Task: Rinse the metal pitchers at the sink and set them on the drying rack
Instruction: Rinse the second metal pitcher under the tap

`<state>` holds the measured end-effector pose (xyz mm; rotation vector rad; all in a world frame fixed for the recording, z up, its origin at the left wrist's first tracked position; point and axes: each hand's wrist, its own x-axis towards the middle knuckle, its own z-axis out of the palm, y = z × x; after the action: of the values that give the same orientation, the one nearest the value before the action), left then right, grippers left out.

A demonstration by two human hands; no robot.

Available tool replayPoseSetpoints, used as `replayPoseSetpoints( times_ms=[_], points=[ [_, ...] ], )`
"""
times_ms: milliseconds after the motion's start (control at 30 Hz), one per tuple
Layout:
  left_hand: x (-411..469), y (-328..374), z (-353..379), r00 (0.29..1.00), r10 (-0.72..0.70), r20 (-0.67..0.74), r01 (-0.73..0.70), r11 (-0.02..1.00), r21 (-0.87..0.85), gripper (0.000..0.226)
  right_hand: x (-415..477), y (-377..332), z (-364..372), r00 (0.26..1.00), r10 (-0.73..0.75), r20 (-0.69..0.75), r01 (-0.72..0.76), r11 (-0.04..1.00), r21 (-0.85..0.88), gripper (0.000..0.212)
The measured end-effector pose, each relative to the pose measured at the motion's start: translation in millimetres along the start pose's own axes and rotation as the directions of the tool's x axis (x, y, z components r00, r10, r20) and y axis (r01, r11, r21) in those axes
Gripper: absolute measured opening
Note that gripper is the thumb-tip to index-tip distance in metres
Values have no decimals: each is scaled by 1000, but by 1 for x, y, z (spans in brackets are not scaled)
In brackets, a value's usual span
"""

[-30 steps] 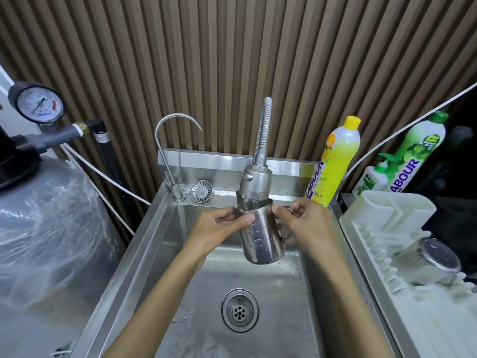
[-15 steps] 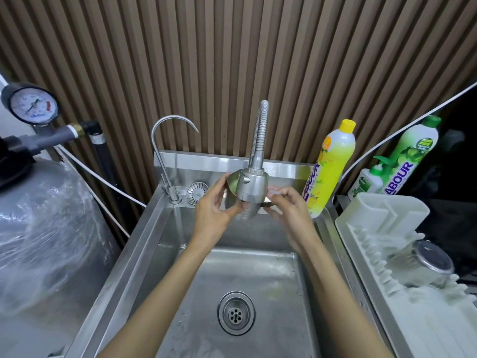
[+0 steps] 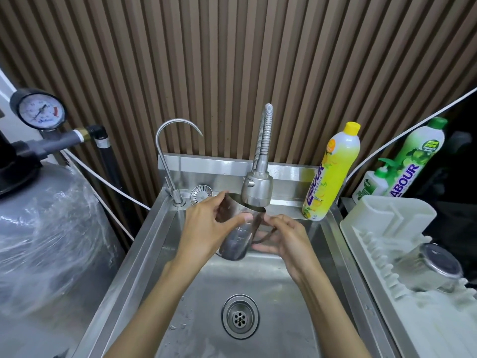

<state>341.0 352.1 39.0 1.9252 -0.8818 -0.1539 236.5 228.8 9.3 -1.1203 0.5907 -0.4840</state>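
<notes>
Stainless steel fills the head view: a sink (image 3: 273, 277) with a round drain (image 3: 240, 316) and a few water drops beside it. Over the basin, the left hand (image 3: 206, 226) wraps around the body of a metal pitcher (image 3: 238, 236), thumb across its front. The right hand (image 3: 286, 237) curls its fingers around the handle, so both hands are grasping it. The pitcher is tilted, its open mouth right under the spray head (image 3: 257, 188) of the flexible faucet; whether they touch is unclear.

A thin gooseneck tap (image 3: 170, 151) rises at the back left corner, with a small strainer (image 3: 201, 194) just beside its base. A yellow detergent bottle (image 3: 333, 171) stands on the sink's back right corner.

To the right, a white drying rack (image 3: 387, 223) carries a second pitcher (image 3: 433, 270), lying on its side with its base toward the camera. Behind the rack stand a green bottle (image 3: 413, 161) and a small pump bottle (image 3: 371, 182). On the left are a pressure gauge (image 3: 41, 111) and a plastic-wrapped tank (image 3: 46, 228).
</notes>
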Motion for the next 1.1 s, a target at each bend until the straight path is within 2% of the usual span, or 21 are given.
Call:
replayPoseSetpoints(
  times_ms=[133, 267, 333, 433, 533, 600, 667, 733, 900, 1000, 1100],
  points=[
    [-3, 3, -1, 993, -50, 104, 60, 994, -95, 19, -13, -14, -6, 998, -9, -60, 4, 996, -84, 22],
    [-5, -8, 0, 956, -129, 262, 188, 958, -216, 10, -21, -28, -8, 979, -136, -150, 75, 932, -355, 26],
    [-5, -15, 4, 942, -100, 319, 189, 946, -263, 22, -25, -33, -8, 957, -236, -168, 128, 864, -486, 28],
    [-3, -19, 14, 926, -27, 376, 187, 899, -395, 53, -28, -37, -10, 927, -339, -162, 189, 793, -579, 26],
    [1, -14, 23, 936, 11, 352, 184, 837, -515, 54, -25, -37, -11, 906, -404, -127, 241, 740, -628, 19],
    [5, -10, 29, 959, 19, 283, 152, 810, -567, 53, -19, -35, -14, 899, -416, -136, 293, 803, -519, 27],
    [8, -5, 33, 982, 23, 190, 94, 806, -585, 52, -11, -35, -15, 932, -344, -118, 288, 897, -336, 25],
    [12, -6, 35, 996, 23, 84, 25, 846, -533, 60, 0, -32, -17, 968, -245, -58, 234, 960, -153, 23],
    [8, -10, 26, 995, 88, -55, -100, 947, -306, 68, 19, -9, -13, 988, -97, 118, 71, 975, 210, 19],
    [4, -6, 19, 983, 141, -120, -160, 973, -164, 69, 18, 1, -8, 986, -48, 159, 9, 971, 238, 13],
    [-2, -2, 15, 976, 69, -209, -91, 991, -100, 63, 12, 3, -7, 993, -26, 112, 15, 994, 105, 14]
  ],
)
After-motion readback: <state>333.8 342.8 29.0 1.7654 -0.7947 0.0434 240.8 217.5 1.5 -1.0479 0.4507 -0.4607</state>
